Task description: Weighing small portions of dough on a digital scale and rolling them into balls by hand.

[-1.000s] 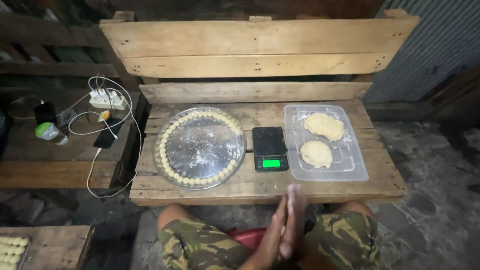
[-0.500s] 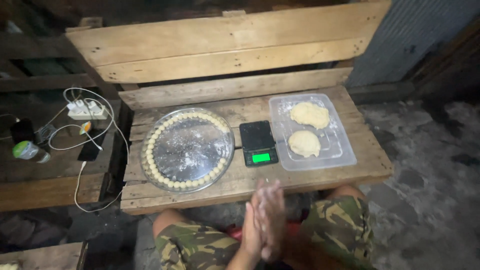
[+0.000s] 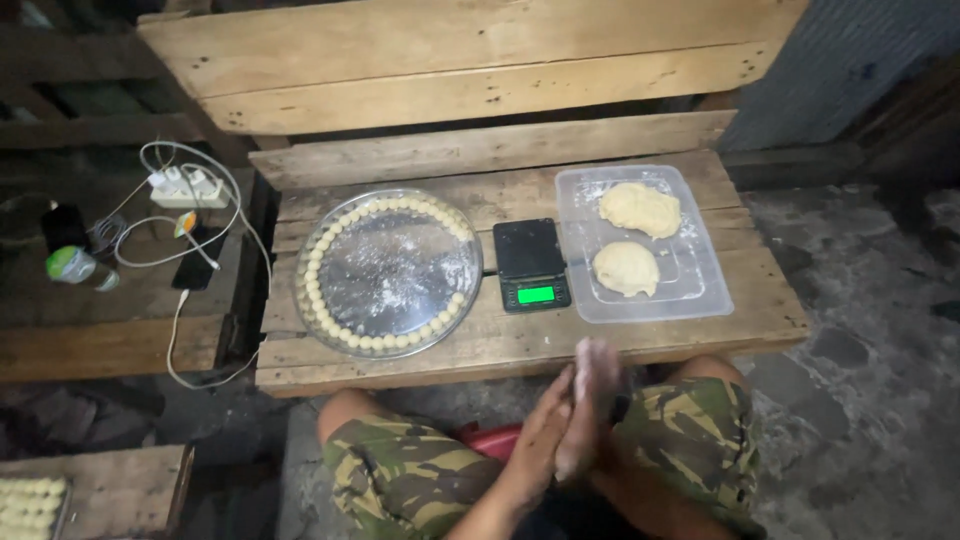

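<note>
Round metal tray (image 3: pixel 390 275) ringed with dough balls (image 3: pixel 318 300); fingers (image 3: pixel 590 385) pressed together, palm to palm.

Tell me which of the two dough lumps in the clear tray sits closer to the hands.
The smaller, rounder dough lump at the tray's near end, beside the scale. The flatter lump lies beyond it, toward the back boards.

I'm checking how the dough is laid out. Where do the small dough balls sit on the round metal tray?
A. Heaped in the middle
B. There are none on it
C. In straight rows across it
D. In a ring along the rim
D: the small dough balls line the edge of the round metal tray in a ring, while its floured middle stays bare.
</note>
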